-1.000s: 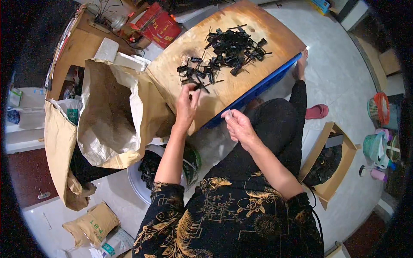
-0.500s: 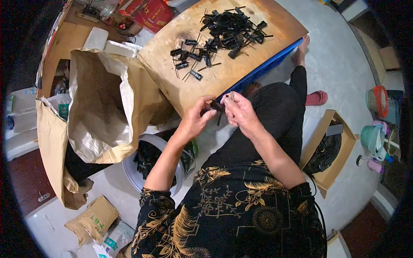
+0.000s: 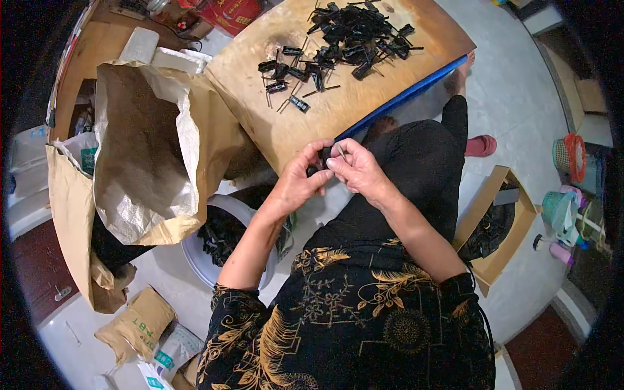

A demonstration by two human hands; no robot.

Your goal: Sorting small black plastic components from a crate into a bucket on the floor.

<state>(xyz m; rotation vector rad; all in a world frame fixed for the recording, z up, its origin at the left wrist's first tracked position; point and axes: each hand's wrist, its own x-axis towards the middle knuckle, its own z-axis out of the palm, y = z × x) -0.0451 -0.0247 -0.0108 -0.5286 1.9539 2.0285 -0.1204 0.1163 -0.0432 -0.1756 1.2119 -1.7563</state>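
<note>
Over my lap, just off the near corner of the wooden tabletop [image 3: 260, 133], both hands work close together. My left hand [image 3: 300, 179] is closed on a small black capacitor [image 3: 325, 156], mostly hidden by the fingers. Right beside it, my right hand [image 3: 364, 172] pinches a thin greyish strip [image 3: 341, 152] between thumb and forefinger; its exact kind is not clear. Farther back on the tabletop lies a heap of black capacitors [image 3: 351, 52] with long wire leads. A few others, such as a single capacitor [image 3: 299, 104], lie loose nearer to me.
A large open brown sack [image 3: 218, 130] stands left of the tabletop. Below it, a white bucket [image 3: 193, 263] holds black parts. At right on the floor are a cardboard tray [image 3: 499, 276] with a black bag and a red slipper [image 3: 481, 146]. Brown packages [image 3: 140, 322] lie lower left.
My right hand has come closer to my left, and the greyish strip is now at a different tilt. The whole view has shifted slightly. The heap looks the same.
</note>
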